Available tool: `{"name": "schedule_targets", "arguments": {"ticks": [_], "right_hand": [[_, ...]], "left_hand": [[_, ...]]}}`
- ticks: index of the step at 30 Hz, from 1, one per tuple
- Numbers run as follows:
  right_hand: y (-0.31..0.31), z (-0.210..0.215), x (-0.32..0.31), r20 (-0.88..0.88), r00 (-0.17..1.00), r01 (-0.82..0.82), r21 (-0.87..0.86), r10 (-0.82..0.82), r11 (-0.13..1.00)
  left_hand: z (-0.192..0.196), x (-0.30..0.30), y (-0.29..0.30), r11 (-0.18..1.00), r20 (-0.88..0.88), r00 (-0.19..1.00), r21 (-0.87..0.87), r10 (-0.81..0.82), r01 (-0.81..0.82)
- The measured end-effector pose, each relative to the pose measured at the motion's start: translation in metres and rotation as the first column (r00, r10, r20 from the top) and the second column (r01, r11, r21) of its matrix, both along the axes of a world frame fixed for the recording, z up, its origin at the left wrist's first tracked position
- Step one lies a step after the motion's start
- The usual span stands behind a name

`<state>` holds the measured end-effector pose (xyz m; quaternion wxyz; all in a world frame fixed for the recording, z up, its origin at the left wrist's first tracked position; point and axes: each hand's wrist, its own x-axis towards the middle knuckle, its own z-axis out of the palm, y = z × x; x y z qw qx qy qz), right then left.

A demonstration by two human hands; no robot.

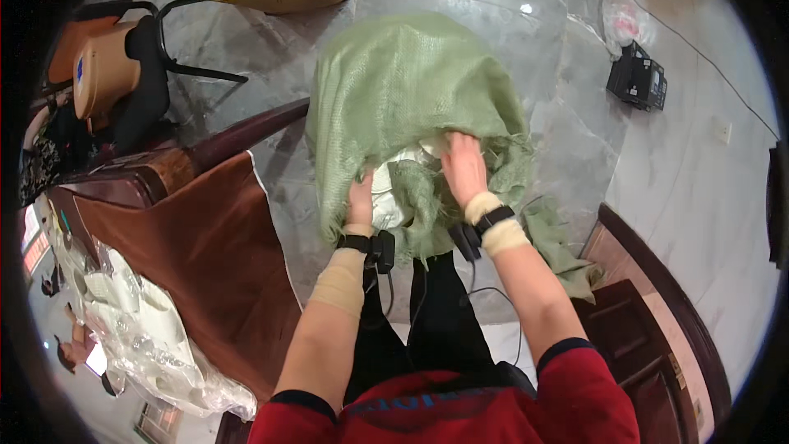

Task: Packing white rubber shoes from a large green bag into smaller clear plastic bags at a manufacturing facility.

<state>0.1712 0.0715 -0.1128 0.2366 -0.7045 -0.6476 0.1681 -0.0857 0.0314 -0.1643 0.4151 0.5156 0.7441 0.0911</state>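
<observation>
Red fabric shirt (pixel 460 407), cut off below; bulging green woven sack (pixel 411 74), mouth wearerward, long axis unclear. Right hand (pixel 465 168) seemingly grips its rim; left hand (pixel 359 201), fingertips hidden, can't tell.

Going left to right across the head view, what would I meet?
Brown cloth, left hand, white contents of the green sack, right hand, black box, wall socket.

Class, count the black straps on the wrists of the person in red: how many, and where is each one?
2. One black strap is around the wrist of the left hand; the other black strap is around the wrist of the right hand.
</observation>
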Motion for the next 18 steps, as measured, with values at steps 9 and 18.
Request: {"name": "schedule_targets", "arguments": {"ticks": [9, 18], "right_hand": [[-0.007, -0.106, 0.06, -0.123, 0.965, 0.104, -0.632, -0.232, 0.768], [-0.003, -0.055, 0.051, -0.478, 0.771, -0.34, -0.868, -0.421, 0.362]], "left_hand": [[0.021, 0.036, 0.033, 0.792, 0.366, 0.888, -0.611, 0.278, 0.004], [0.042, 0.024, 0.019, 0.67, 0.386, 0.714, -0.726, 0.585, -0.156]]}}
